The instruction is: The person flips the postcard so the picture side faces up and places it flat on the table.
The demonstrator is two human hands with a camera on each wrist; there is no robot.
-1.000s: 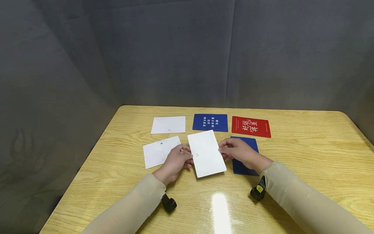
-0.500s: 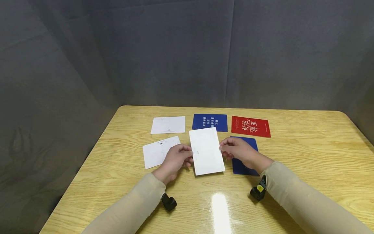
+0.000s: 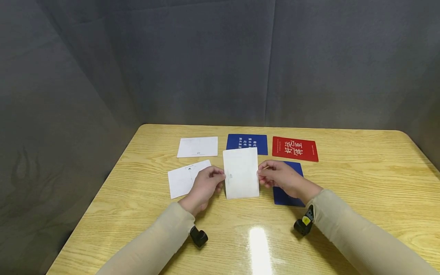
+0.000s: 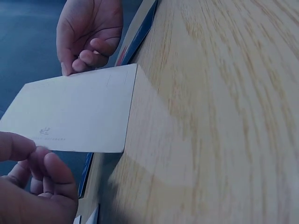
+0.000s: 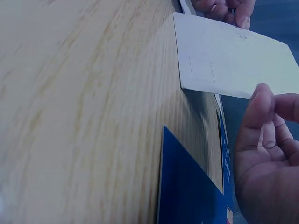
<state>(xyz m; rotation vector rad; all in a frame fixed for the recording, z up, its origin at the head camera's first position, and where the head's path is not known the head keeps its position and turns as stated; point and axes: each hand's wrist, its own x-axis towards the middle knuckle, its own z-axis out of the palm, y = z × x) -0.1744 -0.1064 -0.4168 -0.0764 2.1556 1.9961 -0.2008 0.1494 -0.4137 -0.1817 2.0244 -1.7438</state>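
A white postcard (image 3: 241,173) with a small printed mark is held up above the table, its plain side facing me. My left hand (image 3: 205,186) pinches its left edge between thumb and fingers. On the opposite edge, my right hand (image 3: 280,176) pinches it the same way. Both wrist views show the postcard (image 4: 77,109) stretched between the two hands, its lower edge close over the wood. Below my right hand lies a blue card (image 3: 287,194), partly covered by that hand. Beside my left hand is a white card (image 3: 180,183) with a small dark mark.
Along the back of the wooden table (image 3: 361,172) lie a white card (image 3: 197,147), a blue card with white characters (image 3: 237,141) and a red card with white characters (image 3: 295,149). The held postcard overlaps the back blue one in the head view. A grey curtain (image 3: 206,68) hangs behind.
The postcard has turned from a slant to nearly straight and tilted more upright, its lower edge rising away from me. Both hands keep their pinch and have barely shifted.
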